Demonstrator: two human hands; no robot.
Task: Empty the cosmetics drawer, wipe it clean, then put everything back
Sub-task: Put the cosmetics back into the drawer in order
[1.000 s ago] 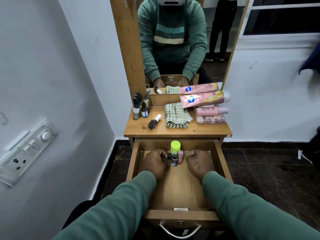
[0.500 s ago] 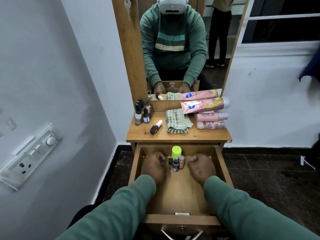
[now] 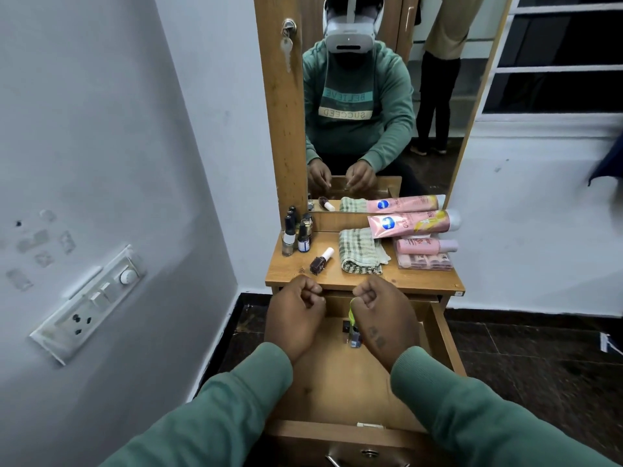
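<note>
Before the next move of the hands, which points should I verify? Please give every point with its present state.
1. Drawer pulled fully open: ok.
2. Drawer emptied: not ok, small bottles stand at its back, between the hands.
3. Left hand free to take something: cannot tell, its fingers are curled and hide the palm.
4. Right hand free: cannot tell, curled in the same way.
5. Room on the tabletop for more items: ok, bare wood along the front edge.
6. Cloth ready for wiping: ok, folded on the tabletop.
</note>
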